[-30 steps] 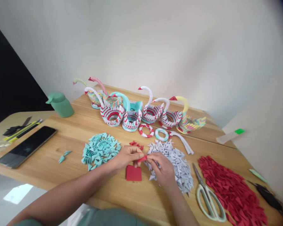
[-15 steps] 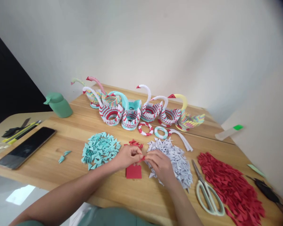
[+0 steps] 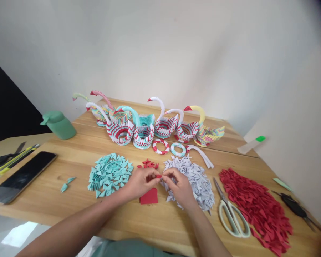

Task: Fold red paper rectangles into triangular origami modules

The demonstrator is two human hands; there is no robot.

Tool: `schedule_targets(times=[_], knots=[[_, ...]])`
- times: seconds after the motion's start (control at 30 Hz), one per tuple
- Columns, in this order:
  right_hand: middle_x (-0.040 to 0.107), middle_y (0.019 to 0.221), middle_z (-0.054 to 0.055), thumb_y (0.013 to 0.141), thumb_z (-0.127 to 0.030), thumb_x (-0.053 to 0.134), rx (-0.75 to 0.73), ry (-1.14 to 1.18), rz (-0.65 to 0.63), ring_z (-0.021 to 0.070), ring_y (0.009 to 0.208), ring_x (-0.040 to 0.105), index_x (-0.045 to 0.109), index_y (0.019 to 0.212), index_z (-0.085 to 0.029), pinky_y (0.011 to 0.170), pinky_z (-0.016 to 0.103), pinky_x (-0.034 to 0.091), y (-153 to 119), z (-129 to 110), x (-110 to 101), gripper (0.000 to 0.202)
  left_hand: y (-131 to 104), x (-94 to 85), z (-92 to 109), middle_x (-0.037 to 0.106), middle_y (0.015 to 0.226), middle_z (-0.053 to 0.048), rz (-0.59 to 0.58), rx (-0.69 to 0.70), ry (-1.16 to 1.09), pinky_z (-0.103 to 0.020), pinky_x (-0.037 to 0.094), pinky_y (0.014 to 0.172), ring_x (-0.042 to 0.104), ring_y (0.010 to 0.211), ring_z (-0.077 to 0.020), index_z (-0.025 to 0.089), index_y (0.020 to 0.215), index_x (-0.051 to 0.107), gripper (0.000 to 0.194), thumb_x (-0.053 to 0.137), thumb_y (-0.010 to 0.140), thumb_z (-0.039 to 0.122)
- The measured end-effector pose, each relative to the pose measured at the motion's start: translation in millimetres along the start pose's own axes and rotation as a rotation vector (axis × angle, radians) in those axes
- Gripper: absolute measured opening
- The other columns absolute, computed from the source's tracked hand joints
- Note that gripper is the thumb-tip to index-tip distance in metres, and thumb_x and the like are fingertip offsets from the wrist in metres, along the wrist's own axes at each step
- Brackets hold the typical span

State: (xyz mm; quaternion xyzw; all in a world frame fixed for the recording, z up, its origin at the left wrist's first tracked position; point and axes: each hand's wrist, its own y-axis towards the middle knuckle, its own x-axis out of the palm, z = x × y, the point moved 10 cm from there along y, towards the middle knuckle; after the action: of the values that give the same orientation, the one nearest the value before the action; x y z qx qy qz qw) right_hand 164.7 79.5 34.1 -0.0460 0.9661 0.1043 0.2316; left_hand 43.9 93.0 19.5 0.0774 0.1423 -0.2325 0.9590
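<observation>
Between hands [image 3: 141, 182] [image 3: 180, 187], red paper [image 3: 158, 176]; less shows now.

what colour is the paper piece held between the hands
The paper piece is red, seen best in the head view.

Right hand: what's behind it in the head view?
A pile of pale folded paper pieces, showing beyond the right hand and on both sides of it. The part the hand covers can't be seen; whether they touch, can't tell.
</observation>
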Motion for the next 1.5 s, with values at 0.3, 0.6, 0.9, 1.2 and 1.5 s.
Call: schedule_targets(times=[0.3,0.6,0.9,1.2,1.5], knots=[[0.057,0.076,-0.001,0.085,-0.031,0.058,0.066,0.198,-0.112,0.014,0.07,0.054,0.062,0.092,-0.02,0.065,0.024,0.042,-1.8,8.3,16.3,0.013,3.1,13.7,-21.2,0.06,0.062,0.001,-0.109,-0.137,-0.358,-0.021,0.04,0.056,0.052,0.055,-0.0099,0.015,0.073,0.059,0.025,0.064,0.077,0.039],[0.056,0.075,0.0,0.085,-0.034,0.057,0.1,0.186,-0.014,0.0138,0.065,0.054,0.065,0.105,-0.021,0.06,0.024,0.043,-1.5,11.5,7.8,0.025,2.8,11.2,-21.8,0.06,0.059,0.001,-0.097,-0.162,-0.302,-0.021,0.037,0.053,0.049,0.052,-0.0098,0.015,0.071,0.06,0.028,0.06,0.078,0.041],[0.056,0.064,-0.001,0.081,-0.034,0.061,0.126,0.156,-0.039,0.0125,0.057,0.049,0.069,0.077,-0.019,0.052,0.022,0.039,0.2,15.1,10.5,0.017,1.7,4.3,-4.2,0.058,0.058,0.0,-0.061,-0.017,0.016,-0.021,0.036,0.056,0.049,0.056,-0.0113,0.015,0.062,0.058,0.025,0.051,0.083,0.028],[0.05,0.055,-0.004,0.081,-0.048,0.06,0.278,0.325,-0.03,0.0098,0.048,0.041,0.057,0.067,-0.018,0.046,0.021,0.031,-3.8,25.2,9.8,0.033,-0.3,7.6,-1.8,0.064,0.066,0.0,-0.056,0.028,-0.002,-0.02,0.038,0.058,0.054,0.06,-0.0123,0.015,0.077,0.068,0.014,0.061,0.08,0.027],[0.05,0.057,-0.004,0.082,-0.049,0.06,0.252,0.355,-0.032,0.0093,0.05,0.04,0.055,0.066,-0.018,0.047,0.021,0.03,-4.8,20.5,11.3,0.035,-1.6,4.7,7.4,0.065,0.063,-0.002,-0.028,0.106,0.063,-0.021,0.039,0.057,0.056,0.059,-0.0132,0.015,0.072,0.07,0.023,0.061,0.084,0.032]])
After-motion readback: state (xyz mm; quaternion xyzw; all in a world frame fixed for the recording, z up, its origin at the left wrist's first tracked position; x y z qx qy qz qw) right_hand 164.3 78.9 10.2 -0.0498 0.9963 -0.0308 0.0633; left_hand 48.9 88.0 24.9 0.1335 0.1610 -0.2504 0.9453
